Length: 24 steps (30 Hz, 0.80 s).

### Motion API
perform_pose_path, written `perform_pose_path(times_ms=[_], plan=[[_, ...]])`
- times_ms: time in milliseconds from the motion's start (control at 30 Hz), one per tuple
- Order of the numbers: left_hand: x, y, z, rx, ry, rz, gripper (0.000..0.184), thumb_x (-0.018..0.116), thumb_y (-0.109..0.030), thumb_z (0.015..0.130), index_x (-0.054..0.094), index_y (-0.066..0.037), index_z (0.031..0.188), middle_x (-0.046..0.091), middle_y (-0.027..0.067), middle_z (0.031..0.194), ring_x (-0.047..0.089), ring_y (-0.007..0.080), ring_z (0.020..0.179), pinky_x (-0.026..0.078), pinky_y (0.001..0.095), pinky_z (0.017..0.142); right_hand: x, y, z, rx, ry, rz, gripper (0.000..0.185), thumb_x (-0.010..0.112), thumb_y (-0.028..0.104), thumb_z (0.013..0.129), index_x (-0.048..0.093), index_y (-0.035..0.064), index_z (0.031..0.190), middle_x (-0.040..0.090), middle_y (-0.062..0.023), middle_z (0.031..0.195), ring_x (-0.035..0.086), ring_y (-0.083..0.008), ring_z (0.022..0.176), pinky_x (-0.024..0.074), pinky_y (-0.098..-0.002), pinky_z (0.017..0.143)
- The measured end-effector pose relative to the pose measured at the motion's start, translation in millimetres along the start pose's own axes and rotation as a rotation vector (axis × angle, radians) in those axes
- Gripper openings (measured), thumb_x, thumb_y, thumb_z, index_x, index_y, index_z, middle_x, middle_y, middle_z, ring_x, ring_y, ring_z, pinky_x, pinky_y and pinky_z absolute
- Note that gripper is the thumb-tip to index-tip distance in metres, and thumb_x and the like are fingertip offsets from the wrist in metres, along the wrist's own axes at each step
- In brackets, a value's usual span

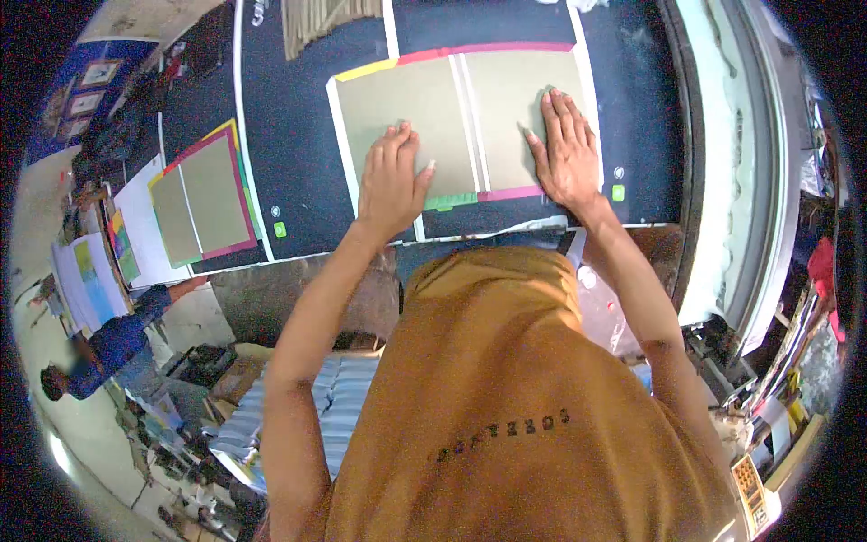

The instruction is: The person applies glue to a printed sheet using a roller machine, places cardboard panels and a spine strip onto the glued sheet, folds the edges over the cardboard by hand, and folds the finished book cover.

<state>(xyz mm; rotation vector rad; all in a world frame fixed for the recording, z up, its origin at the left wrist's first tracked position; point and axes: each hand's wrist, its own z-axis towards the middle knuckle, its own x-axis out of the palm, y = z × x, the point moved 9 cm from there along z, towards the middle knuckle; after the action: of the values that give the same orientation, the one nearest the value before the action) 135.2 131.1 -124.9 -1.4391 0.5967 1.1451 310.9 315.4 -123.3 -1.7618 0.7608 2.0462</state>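
Two greyish-tan boards [406,99] lie side by side on the dark work surface, with a narrow white-striped gap between them. Coloured edging, yellow, red, magenta and green, shows along their top and bottom edges. My left hand [394,176] rests flat on the left board near its lower part, fingers together and stretched out. On the right board lies my right hand [565,149], palm down near the right edge, thumb apart from the fingers. Neither hand grips anything.
A similar board piece [209,199] with coloured edges lies to the left on a white sheet. Tan strips [325,18] are stacked at the far edge. A co-worker [113,348] is at the left, one arm reaching towards the table. Blue-white stacks [348,397] stand below the table's edge.
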Motion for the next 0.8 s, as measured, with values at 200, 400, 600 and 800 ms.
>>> perform_pose_path(times_ms=[200,400,600,800], plan=[[-17.7,-5.9,26.1,-0.079,-0.139,-0.068,0.049,0.062,-0.028,0.095,0.053,0.003,0.132,0.052,0.0228,0.136,0.048,0.041,0.128,0.037,0.0514,0.108,-13.8,-2.7,21.5,0.04,-0.042,0.081,0.059,0.058,0.032,0.098,0.044,0.0051,0.148,0.047,-0.0154,0.149,0.046,-0.0325,0.138,0.0386,-0.0497,0.108],[0.8,-10.4,99.4,-0.024,-0.222,0.11,0.063,0.058,-0.033,0.098,0.042,0.002,0.148,0.04,0.0213,0.155,0.033,0.04,0.146,0.027,0.0539,0.119,-15.8,27.6,34.2,-0.067,-0.195,0.102,0.064,0.06,0.035,0.097,0.043,0.0035,0.149,0.045,-0.0174,0.152,0.042,-0.0337,0.141,0.0353,-0.0501,0.113],[31.6,12.8,145.1,0.052,-0.089,0.188,0.061,0.046,-0.039,0.104,0.039,-0.004,0.154,0.035,0.012,0.163,0.029,0.0321,0.152,0.021,0.0523,0.124,12.8,35.5,104.5,-0.136,-0.171,0.046,0.065,0.047,0.04,0.104,0.036,0.0017,0.154,0.038,-0.0157,0.16,0.033,-0.0315,0.15,0.0247,-0.0505,0.123],[27.4,8.1,142.9,0.112,-0.089,0.24,0.049,0.045,-0.036,0.104,0.054,-0.014,0.147,0.044,0.0039,0.159,0.034,0.0299,0.149,0.023,0.0557,0.122,25.7,44.9,108.4,-0.199,-0.084,-0.058,0.054,0.04,0.042,0.106,0.041,0.0214,0.156,0.04,-0.0061,0.161,0.034,-0.0252,0.15,0.0226,-0.0494,0.124]])
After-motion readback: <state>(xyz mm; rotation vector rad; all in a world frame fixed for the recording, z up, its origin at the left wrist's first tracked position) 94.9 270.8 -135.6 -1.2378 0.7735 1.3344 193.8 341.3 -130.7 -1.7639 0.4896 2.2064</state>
